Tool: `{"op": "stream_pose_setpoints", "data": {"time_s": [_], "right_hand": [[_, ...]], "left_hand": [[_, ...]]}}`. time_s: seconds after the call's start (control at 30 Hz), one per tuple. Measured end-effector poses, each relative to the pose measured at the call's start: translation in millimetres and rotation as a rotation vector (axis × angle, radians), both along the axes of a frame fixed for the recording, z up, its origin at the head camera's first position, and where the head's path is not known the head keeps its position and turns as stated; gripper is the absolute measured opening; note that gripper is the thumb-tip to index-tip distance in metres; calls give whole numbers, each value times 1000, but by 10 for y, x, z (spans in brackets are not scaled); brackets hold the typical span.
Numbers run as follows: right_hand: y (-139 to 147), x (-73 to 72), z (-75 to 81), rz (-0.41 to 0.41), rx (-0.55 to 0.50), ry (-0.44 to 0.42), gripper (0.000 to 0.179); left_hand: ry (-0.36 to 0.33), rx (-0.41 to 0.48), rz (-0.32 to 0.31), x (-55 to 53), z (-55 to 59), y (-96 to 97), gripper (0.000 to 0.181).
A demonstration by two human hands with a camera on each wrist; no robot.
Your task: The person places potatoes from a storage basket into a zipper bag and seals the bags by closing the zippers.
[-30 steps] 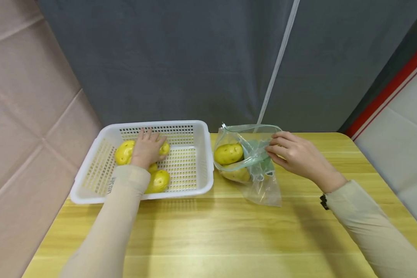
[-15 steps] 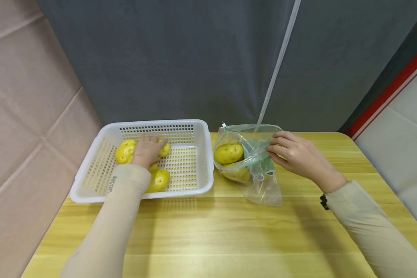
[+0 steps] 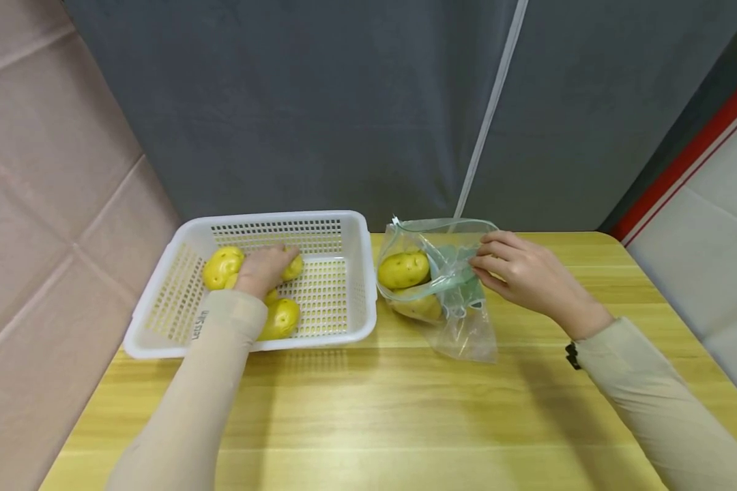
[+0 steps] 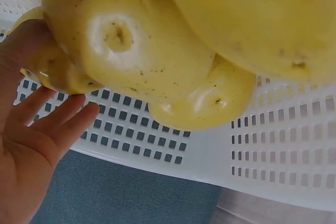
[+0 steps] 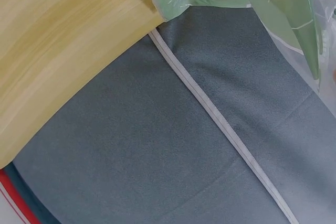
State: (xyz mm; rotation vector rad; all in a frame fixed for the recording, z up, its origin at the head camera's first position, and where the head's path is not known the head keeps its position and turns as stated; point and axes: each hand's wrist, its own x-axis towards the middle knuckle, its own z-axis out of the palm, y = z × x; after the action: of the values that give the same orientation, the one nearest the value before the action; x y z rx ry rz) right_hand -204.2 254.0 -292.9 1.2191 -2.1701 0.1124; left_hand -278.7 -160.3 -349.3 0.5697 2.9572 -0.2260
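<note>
Inside a white slotted basket (image 3: 331,342), the left hand (image 3: 261,268), the nearer one, grips a yellow potato (image 3: 293,268) toward the far wall, its long axis obscured. Right of the basket, the right hand (image 3: 518,273) pinches the gaping zip bag (image 3: 457,278) containing bagged potatoes (image 3: 404,270); the basket's right rim stands between. Loose potatoes (image 3: 221,267) lie toward the basket's left and front.

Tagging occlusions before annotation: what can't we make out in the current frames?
- Potatoes, full count, head view: left hand and sleeve cover part of the basket.
- Upper-right potato, left wrist view: outline cut off by frame edges.
- Right hand, right wrist view: mostly beyond the right edge.
- Sleeve lettering, head view: too small.
</note>
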Motion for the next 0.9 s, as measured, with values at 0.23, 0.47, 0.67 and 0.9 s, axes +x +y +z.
{"op": "stream_pose_setpoints", "data": {"time_s": [0.23, 0.47, 0.67, 0.9], "right_hand": [[-3, 0, -6, -1, -5, -6, 24], [-10, 1, -29, 2, -13, -12, 19], [-26, 9, -29, 0, -15, -15, 22], [-45, 7, -41, 5, -16, -7, 23]], "left_hand": [[-62, 54, -15, -25, 33, 19, 68], [-65, 111, -65, -41, 11, 18, 71], [2, 160, -119, -43, 1, 11, 72], [130, 130, -121, -35, 39, 36, 69]]}}
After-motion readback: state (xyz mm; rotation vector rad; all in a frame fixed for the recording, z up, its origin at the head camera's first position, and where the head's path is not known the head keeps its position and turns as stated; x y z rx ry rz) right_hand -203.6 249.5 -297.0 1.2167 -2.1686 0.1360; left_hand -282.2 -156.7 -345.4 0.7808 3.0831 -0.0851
